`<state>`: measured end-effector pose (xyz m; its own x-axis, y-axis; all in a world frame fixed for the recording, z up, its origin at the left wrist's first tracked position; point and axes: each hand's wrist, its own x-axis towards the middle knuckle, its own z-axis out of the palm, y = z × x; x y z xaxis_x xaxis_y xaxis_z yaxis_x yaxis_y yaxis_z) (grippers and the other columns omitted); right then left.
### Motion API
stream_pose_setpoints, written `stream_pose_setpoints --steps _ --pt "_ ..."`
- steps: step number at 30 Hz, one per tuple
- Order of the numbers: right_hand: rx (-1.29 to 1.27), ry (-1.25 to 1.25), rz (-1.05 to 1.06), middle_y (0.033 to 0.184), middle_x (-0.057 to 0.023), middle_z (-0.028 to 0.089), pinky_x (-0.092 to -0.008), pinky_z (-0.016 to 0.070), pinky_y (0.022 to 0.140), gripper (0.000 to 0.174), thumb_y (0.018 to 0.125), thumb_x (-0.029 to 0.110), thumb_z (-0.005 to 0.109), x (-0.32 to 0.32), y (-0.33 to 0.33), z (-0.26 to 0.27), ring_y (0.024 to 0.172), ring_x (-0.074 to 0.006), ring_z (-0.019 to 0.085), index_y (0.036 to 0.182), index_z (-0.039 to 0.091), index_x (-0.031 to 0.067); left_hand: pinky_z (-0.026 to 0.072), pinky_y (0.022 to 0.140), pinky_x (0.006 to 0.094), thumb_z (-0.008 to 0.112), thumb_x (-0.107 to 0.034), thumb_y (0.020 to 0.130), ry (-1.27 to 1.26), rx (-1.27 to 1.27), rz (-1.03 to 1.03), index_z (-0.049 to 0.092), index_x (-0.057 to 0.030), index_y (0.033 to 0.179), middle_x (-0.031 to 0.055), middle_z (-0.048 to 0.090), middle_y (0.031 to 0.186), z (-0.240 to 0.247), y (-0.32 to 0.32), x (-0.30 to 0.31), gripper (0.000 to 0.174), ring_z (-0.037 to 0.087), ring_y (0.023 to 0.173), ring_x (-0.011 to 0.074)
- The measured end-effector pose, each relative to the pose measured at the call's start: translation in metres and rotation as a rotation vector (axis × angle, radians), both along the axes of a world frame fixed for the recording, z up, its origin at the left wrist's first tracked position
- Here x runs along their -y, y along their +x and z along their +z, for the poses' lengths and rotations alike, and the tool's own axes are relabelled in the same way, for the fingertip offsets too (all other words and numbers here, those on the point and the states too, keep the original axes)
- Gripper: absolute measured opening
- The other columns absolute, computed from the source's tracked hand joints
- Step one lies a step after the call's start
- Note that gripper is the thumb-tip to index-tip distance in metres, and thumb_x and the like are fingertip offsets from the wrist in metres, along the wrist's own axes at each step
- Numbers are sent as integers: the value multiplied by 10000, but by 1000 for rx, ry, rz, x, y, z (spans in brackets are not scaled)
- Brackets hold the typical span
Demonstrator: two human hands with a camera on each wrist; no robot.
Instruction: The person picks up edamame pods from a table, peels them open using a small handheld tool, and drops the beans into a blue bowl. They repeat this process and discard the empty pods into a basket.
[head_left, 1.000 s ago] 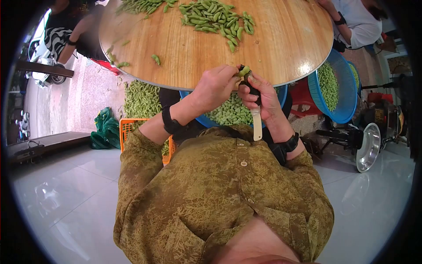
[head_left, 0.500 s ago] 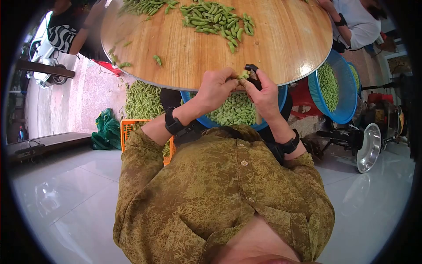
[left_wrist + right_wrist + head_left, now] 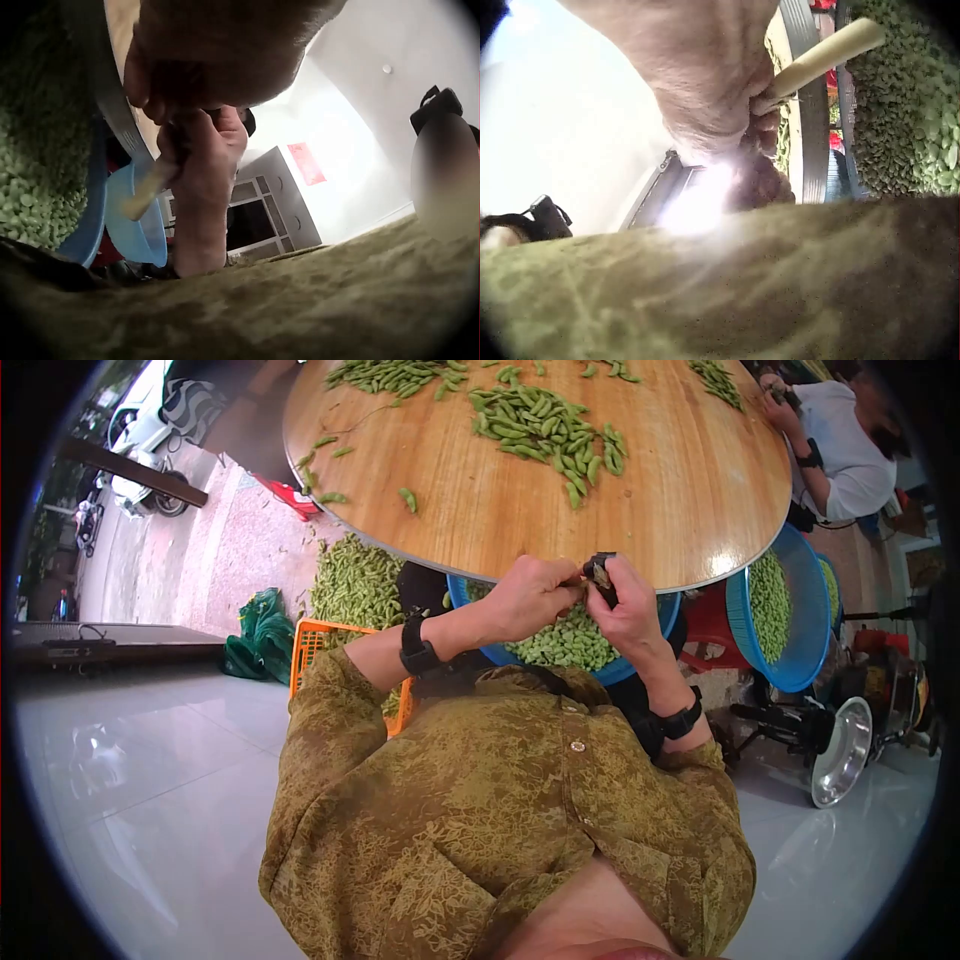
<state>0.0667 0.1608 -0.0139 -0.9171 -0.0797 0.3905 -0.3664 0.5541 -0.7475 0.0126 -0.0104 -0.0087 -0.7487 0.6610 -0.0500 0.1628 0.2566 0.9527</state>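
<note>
Both hands meet at the near edge of a round wooden table [image 3: 640, 510]. My right hand [image 3: 628, 612] grips a small knife-like tool with a dark tip [image 3: 601, 568]. Its cream handle [image 3: 821, 56] sticks out of the fist, as the left wrist view also shows [image 3: 146, 191]. My left hand [image 3: 532, 598] pinches something small against the dark tip, an edamame pod mostly hidden by the fingers. Right below the hands sits a blue basin [image 3: 640, 660] of shelled green beans [image 3: 565, 645]. A heap of pods [image 3: 545, 425] lies on the table farther off.
A second blue basin [image 3: 800, 660] of beans tilts at the right. An orange crate [image 3: 318, 650], a pod pile [image 3: 355, 585] and a green bag [image 3: 262, 638] sit on the floor at left. Another person [image 3: 850, 450] works at the far right. A metal bowl [image 3: 838, 752] stands by my right elbow.
The hands stayed together at the table edge. The tool turned, so its cream handle no longer shows in the head view, and the pod disappeared between the fingers. The head view shifted.
</note>
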Motion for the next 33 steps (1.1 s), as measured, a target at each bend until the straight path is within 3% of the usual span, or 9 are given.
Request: stream_pose_setpoints --steps 1,5,9,13,22,23,25,27,33 --pt "-2 -5 5 866 -177 517 -374 456 653 226 738 -50 589 2 -1 -1 765 -373 538 942 502 -9 444 512 326 559 -133 880 -12 -104 -15 600 24 842 109 566 596 -1 1 1 166 567 541 175" --pt "-35 108 27 847 -181 514 -397 445 650 218 746 -31 595 5 -2 -7 758 -387 526 932 484 -3 470 583 411 585 -118 819 -214 -354 -41 582 19 846 204 576 685 5 0 7 140 592 640 364" --pt "-46 122 -54 804 -171 506 -393 433 618 198 759 -12 599 2 -3 -10 712 -362 519 923 489 0 467 580 415 587 -103 807 -135 -446 -67 579 1 815 187 571 689 16 -3 25 104 591 655 370" --pt "115 -57 67 746 -153 496 -368 426 592 151 767 -13 597 -5 6 -4 666 -329 511 889 510 -1 458 685 428 601 -93 784 -233 -942 240 579 -20 794 160 565 800 21 -61 54 77 582 798 348" --pt "299 -334 218 733 -61 605 -278 448 586 87 824 11 578 -33 18 -16 618 -117 541 907 562 -8 500 713 442 546 -204 870 -1394 -640 162 666 -8 860 203 633 816 28 -102 160 230 632 781 350" --pt "357 -450 182 729 -44 599 -262 445 581 96 851 42 572 -31 15 -17 624 -100 536 935 563 -4 500 713 442 546 -204 870 -1396 -644 155 666 -8 860 203 633 816 24 -107 157 230 632 781 350" --pt "413 -569 136 724 -26 594 -246 443 576 112 878 74 566 -29 11 -14 630 -84 530 962 564 -1 489 700 458 555 -150 829 -656 -1046 189 650 -44 809 183 638 777 30 -108 120 144 622 763 362" --pt "557 -644 80 732 -8 584 -223 424 564 166 917 128 545 -30 6 -2 637 -60 515 1033 558 10 471 710 460 570 -201 839 -462 -761 92 611 -23 830 182 628 837 38 -100 65 183 608 823 363" --pt "536 -807 88 878 -51 582 -165 370 496 301 974 149 425 -30 5 -11 632 -50 466 1231 480 2 456 727 482 606 -287 821 -548 -713 32 593 -7 809 186 610 825 12 -101 -38 281 601 850 364"
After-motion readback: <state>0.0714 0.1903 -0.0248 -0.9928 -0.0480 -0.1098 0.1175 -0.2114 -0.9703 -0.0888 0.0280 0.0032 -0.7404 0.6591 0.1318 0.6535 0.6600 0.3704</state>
